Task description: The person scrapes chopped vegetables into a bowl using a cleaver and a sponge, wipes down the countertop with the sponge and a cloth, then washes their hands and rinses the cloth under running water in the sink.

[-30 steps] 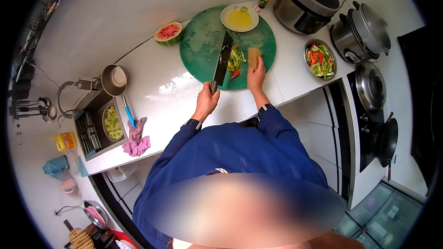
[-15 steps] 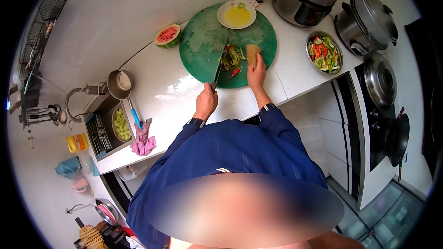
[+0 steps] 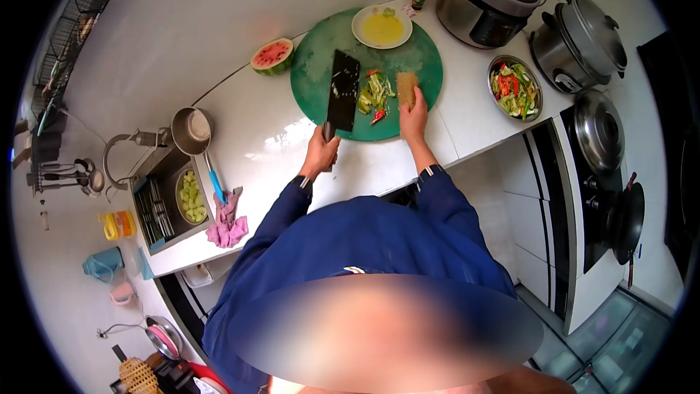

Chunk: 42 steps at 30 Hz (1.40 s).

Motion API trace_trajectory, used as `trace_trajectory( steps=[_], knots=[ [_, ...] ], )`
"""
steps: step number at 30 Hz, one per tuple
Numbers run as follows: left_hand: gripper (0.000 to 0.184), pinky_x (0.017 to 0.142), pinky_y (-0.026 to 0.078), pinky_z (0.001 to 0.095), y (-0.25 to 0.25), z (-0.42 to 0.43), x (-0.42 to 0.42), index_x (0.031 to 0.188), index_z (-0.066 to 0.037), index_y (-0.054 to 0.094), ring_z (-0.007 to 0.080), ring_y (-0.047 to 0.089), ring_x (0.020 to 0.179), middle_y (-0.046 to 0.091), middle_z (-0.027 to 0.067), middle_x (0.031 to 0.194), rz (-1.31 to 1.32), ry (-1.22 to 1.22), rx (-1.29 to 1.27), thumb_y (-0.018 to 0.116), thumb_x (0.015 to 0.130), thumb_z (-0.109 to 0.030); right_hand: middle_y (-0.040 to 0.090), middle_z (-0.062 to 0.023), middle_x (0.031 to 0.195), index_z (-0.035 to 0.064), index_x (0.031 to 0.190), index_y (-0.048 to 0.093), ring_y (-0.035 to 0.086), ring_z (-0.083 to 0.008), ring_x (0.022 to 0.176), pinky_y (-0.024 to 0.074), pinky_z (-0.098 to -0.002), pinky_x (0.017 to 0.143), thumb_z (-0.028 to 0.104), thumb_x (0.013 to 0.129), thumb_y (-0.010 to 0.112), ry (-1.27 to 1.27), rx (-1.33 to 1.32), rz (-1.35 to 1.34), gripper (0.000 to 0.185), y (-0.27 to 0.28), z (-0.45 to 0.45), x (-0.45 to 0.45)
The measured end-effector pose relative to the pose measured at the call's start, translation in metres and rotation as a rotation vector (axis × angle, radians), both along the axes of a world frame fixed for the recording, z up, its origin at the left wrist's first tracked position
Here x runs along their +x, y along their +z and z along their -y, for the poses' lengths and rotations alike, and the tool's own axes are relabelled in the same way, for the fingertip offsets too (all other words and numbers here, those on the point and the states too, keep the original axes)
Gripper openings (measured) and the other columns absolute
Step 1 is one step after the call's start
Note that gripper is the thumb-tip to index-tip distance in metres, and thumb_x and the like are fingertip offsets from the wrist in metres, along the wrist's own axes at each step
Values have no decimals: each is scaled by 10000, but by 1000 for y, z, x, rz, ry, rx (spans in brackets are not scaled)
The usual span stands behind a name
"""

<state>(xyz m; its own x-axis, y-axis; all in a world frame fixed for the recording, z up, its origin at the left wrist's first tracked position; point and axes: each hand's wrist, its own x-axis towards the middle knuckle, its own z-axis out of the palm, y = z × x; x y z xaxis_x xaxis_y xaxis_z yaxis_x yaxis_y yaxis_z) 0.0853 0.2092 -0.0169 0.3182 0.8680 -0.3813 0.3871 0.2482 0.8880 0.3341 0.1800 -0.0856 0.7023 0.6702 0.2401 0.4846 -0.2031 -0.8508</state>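
My left hand is wrapped round the handle of a cleaver. Its broad dark blade lies nearly flat over the round green cutting board, with small pale bits stuck to it. Just right of the blade sits a small pile of chopped green vegetables with a few red pieces. My right hand grips a tan, rough-looking rectangular pad over the board's right side; what it is made of I cannot tell. At the board's far edge stands a white plate with yellow liquid.
Half a watermelon is left of the board. A metal bowl of cut vegetables, an electric cooker and a steamer pot stand right. A saucepan, sink and pink cloth lie left.
The cleaver has turned from edge-on to flat and shifted left, away from the vegetables. My left hand moved slightly left with it. The right hand still holds the tan pad.
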Motion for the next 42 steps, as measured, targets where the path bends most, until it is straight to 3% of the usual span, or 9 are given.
trace_trajectory(
  steps=[10, 17, 20, 27, 30, 31, 36, 37, 42],
  knots=[
    [197, 402, 414, 305, -9, 24, -57, 926, -37, 379, 134, 447, 437, 459, 52, 637, 316, 162, -256, 548, 859, -112, 560, -178, 1175, 35, 1226, 489, 511, -363, 1083, 410, -404, 935, -32, 728, 528, -10, -17, 285, 504, -5, -43, 20],
    [192, 396, 424, 293, -14, 13, -48, 947, -33, 380, 133, 463, 439, 463, 50, 643, 333, 134, -322, 541, 861, -93, 578, -138, 1164, 85, 1169, 558, 521, -328, 1086, 418, -391, 936, -61, 732, 468, 422, -94, 76, 470, 10, -66, -23],
    [199, 400, 424, 292, -11, 4, -49, 964, -26, 387, 131, 469, 441, 475, 54, 651, 273, 87, -317, 542, 865, -103, 603, -177, 1113, 121, 1219, 543, 575, -332, 1028, 454, -373, 889, -43, 761, 445, 334, -23, -15, 495, 20, -49, -17],
    [202, 396, 427, 291, -26, -1, -53, 981, -20, 394, 129, 472, 433, 482, 51, 628, 313, -6, -375, 530, 874, -124, 561, -200, 1180, 120, 1307, 458, 533, -364, 1062, 428, -404, 901, 0, 803, 478, -117, -85, 236, 518, -21, -11, -44],
    [215, 388, 427, 293, -16, 6, -44, 995, -13, 394, 129, 477, 430, 483, 51, 621, 281, -68, -353, 532, 873, -122, 576, -198, 1163, 112, 1305, 456, 548, -367, 1040, 440, -404, 882, 18, 808, 474, -152, -97, 167, 505, -22, -37, -76],
    [438, 361, 424, 292, -22, 8, -42, 1236, -22, 383, 130, 507, 466, 502, 55, 682, 253, -109, -362, 536, 865, -198, 581, -196, 1159, 109, 1307, 453, 556, -363, 1034, 444, -398, 878, 21, 807, 472, -104, -134, 105, 507, -13, -42, -86],
    [233, 400, 424, 292, -29, 16, -34, 1038, -24, 397, 131, 475, 443, 484, 56, 639, 391, -72, -386, 522, 863, -113, 589, -213, 1142, 106, 1291, 473, 571, -354, 1028, 445, -394, 881, 10, 799, 454, 15, -34, -99, 501, 5, -45, -92],
    [192, 412, 427, 294, -24, 16, -34, 992, -29, 391, 130, 467, 440, 478, 57, 629, 420, -74, -393, 524, 868, -92, 584, -187, 1181, 91, 1298, 468, 573, -276, 1077, 438, -342, 906, 1, 792, 466, -14, -57, -139, 514, 13, -40, -88],
    [179, 415, 415, 299, -5, 24, -21, 976, -53, 373, 132, 445, 441, 469, 59, 652, 529, -144, -498, 517, 871, -68, 522, -133, 1276, -33, 1306, 411, 513, -195, 1149, 388, -291, 977, -45, 815, 447, 6, 366, -536, 492, 18, -15, -38]
  ],
)
